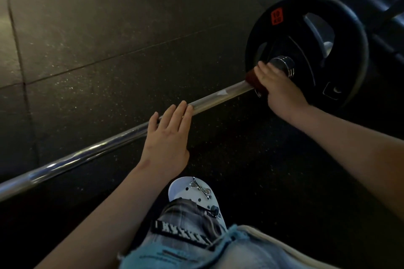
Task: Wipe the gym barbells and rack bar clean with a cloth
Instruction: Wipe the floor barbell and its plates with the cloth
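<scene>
While the left hand (166, 137) lies with straight fingers across the long chrome steel barbell (220, 94), some way down the shaft from the round black rubber weight plate (284, 28), it looks to be steadying the bar so it won't roll. Right up against that plate, the right hand (277, 85) is curled around a dark red cloth (251, 76), squeezing it onto the shaft, a grip that lets the fabric hug the whole circumference. Below the plate lies the dark speckled rubber floor (109, 50). The shaft toward the left hand looks next.
</scene>
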